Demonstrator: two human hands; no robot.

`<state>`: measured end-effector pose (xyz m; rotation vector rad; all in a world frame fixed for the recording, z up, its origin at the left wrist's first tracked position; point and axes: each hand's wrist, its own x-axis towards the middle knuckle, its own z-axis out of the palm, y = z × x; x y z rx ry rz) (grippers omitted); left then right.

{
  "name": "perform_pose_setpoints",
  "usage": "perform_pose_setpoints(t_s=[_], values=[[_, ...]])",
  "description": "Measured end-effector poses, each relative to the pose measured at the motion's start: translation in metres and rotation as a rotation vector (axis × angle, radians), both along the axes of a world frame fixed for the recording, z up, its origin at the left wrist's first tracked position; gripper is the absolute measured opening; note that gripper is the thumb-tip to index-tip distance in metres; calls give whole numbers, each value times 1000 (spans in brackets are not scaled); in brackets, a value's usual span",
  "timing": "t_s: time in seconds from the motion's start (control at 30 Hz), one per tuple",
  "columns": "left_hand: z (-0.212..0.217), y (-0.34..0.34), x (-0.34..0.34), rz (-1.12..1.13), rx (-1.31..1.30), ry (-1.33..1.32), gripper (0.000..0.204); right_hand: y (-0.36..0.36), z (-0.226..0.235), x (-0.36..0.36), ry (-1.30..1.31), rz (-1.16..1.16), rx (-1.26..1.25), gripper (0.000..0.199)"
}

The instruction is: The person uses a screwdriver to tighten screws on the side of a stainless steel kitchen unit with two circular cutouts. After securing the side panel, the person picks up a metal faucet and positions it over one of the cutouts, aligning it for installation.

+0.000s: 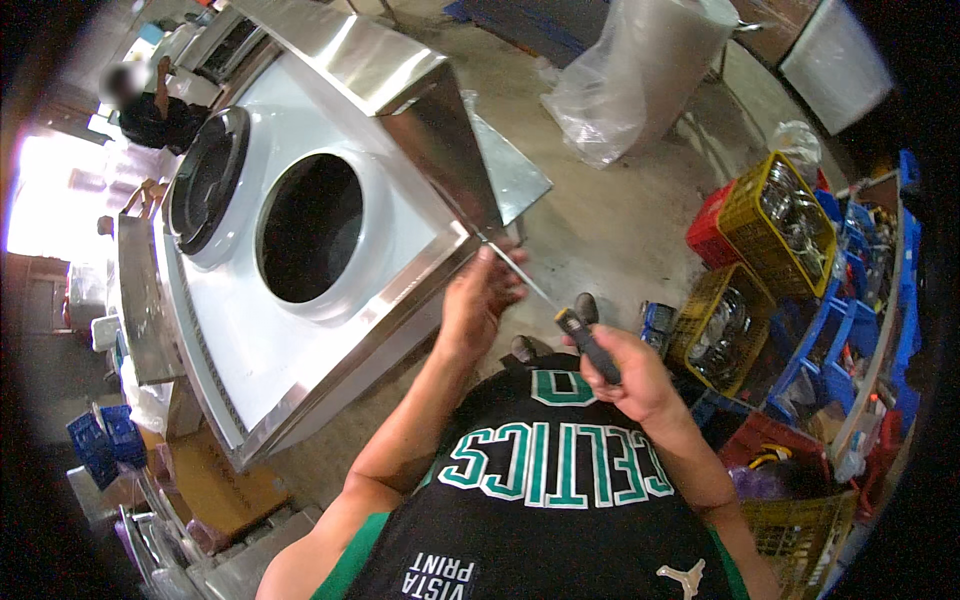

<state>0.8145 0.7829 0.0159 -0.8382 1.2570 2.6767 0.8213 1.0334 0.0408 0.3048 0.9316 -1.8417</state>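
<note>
Screwdriver (560, 305) near centre of view, gripped by right hand (625, 375): fingers wrapped tight round black handle with its yellow band, thin steel shaft running up toward 10 o'clock. Tip at corner of steel stove (300, 330), right where left hand (480, 295) sits. Left hand's fingers curled and pinched at that corner, touching the shaft's end or something small there; too blurred to tell which, or whether anything is truly held.

Stove lying out toward 9 and 10 o'clock from hands: white-filmed top with bright bare steel rim, tilted in view. Open round hole (310, 228) in top at 10 o'clock from left hand; beyond it, further toward 9 o'clock, dark burner ring (208, 180) set in a second opening. Steel backsplash (400, 90) rising at 12 o'clock from left hand, folded panel ending just above fingertips.

At 6 o'clock from hands, own black jersey (540, 500) with green-and-white lettering, forearms coming up on both sides. Shoe (587, 306) on concrete floor just beside handle.

Toward 3 o'clock, yellow crates (770, 215) holding metal parts, red crate (712, 225) touching them, blue bins (850, 330) beyond. At 1 o'clock, clear plastic-wrapped bundle (640, 70). Far off at 10 o'clock, another person (150, 110) in dark top. At 8 o'clock, blue crates (105, 440) and cardboard (225, 480) on floor.
</note>
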Motion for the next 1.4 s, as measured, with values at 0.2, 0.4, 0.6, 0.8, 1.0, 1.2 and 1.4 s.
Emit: perform_pose_setpoints(t_s=[0.2, 0.4, 0.6, 0.8, 1.0, 1.2, 1.4], values=[[-3, 9, 12, -115, -37, 68, 31, -7, 12, 9, 253, -96, 160, 42], [-14, 17, 7, -38, -31, 84, 29, -23, 25, 41, 1599, -58, 1107, 34], [-6, 12, 8, -112, -49, 104, 26, -8, -3, 18, -287, -151, -11, 51], [-1, 5, 7, -136, -12, 97, 21, -22, 12, 47, 822, -171, 593, 42], [-7, 15, 2, -55, 23, 85, 22, -31, 18, 54, 1385, -65, 1034, 31], [8, 8, 11, -153, 121, 146, 30, -12, 2, 29, -130, -114, -78, 38], [2, 5, 7, -141, 34, 92, 26, -24, 11, 49, 1048, -163, 748, 34]])
